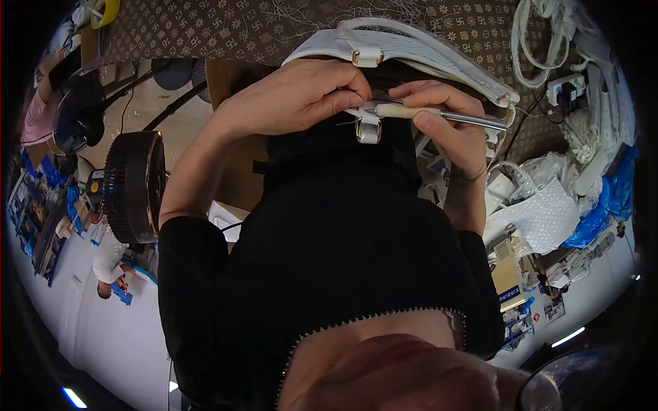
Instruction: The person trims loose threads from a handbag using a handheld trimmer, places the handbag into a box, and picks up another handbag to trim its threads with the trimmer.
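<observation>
A white handbag (404,42), textured and gold-trimmed, lies at the table's front edge against my body. Its zip opening faces me, and white tabs with gold rings sit on both sides of it. My right hand (456,123) is closed around a slim tool (397,110) with a pale handle and a silver metal end (473,120) sticking out to the right. The tool's other end points left, close to the near ring tab (368,129). My left hand (322,96) pinches at the bag's near edge beside that end; its fingers hide what they grip.
Loose threads (301,14) lie on the patterned brown tabletop (199,31). Yellow tape (105,12) is at far left, above a black fan (133,186). Clear-wrapped straps (541,41), a power socket (565,89) and another white bag (545,212) are at right. Other people are behind me.
</observation>
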Action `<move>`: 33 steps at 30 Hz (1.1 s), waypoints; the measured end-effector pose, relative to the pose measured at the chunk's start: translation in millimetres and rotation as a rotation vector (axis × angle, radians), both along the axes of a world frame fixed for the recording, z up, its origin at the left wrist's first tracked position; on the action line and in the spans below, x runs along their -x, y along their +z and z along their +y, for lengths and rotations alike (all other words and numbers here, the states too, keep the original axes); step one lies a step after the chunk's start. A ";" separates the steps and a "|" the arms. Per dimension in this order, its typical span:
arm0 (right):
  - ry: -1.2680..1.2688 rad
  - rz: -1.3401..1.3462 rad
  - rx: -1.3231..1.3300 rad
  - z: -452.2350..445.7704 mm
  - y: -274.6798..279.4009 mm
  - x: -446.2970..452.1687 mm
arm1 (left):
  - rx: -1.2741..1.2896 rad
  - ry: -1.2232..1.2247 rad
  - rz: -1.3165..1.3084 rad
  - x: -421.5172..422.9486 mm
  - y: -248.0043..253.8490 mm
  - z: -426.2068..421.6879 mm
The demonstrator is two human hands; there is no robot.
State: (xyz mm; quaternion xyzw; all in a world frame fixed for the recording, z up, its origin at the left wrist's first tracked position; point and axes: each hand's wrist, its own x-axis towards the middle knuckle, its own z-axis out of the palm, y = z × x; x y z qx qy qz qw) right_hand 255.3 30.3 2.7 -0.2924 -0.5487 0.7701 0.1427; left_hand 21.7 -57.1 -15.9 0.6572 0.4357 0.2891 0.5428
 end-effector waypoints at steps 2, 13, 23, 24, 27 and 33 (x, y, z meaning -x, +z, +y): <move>0.029 -0.039 0.004 0.5 0.6 1.0 | 0.009 0.036 0.017 -2.6 -1.6 -2.6; 0.069 -0.079 -0.009 2.3 -3.8 -2.0 | -0.042 0.082 0.138 -8.7 -1.4 -9.1; 0.071 -0.048 0.002 2.7 -4.8 -1.9 | -0.002 0.078 0.103 -9.8 -2.0 -10.8; 0.052 -0.005 0.005 2.0 -8.2 -2.3 | -0.001 0.079 0.103 -10.1 -2.2 -11.2; 0.030 0.054 0.010 1.3 -12.1 -2.3 | -0.010 0.091 0.098 -10.9 -2.1 -11.6; 0.050 0.138 0.042 3.0 -18.5 -2.8 | 0.000 0.098 0.106 -12.0 -0.1 -12.7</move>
